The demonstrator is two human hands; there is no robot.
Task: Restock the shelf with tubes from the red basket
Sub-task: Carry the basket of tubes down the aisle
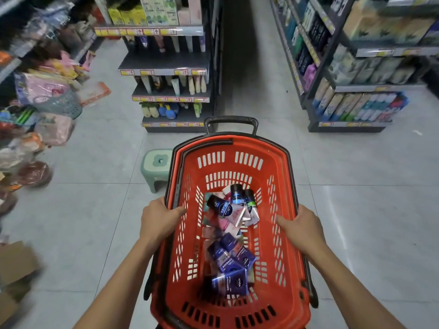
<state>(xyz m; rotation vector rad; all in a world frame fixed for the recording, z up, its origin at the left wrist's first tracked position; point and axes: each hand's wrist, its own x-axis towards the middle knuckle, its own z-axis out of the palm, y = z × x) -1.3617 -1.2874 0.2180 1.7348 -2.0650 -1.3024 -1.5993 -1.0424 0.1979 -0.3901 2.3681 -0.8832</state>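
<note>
Between two rows of shop shelving, on a pale tiled floor [99, 222], a red basket [283, 276] with a black rim and a black pull handle [230, 122] at its far end fills the lower middle of the view; both hands hold it by its long sides. On the left rim, the left hand [158, 218] is clamped with its thumb hooked over the edge into the basket; the right hand [303, 227] grips the right rim in the same way, its thumb lying inside against the slotted wall. Loose tubes [231, 233] lie heaped on the basket floor: dark blue ones with black caps toward the far end, pink and pale ones in the middle, more dark blue ones nearer the person.

Straight ahead stands the shelf [169, 67], an end unit with yellow price tags along each edge; tubes stand cap-down on its middle tiers, boxes on the top tier, bottles on the lowest. Just left of the basket's far end sits a small pale green stool [155, 167]. Packaged goods hang blurred along the left edge; a second shelving unit [351, 91] on the right carries boxed and bagged goods.
</note>
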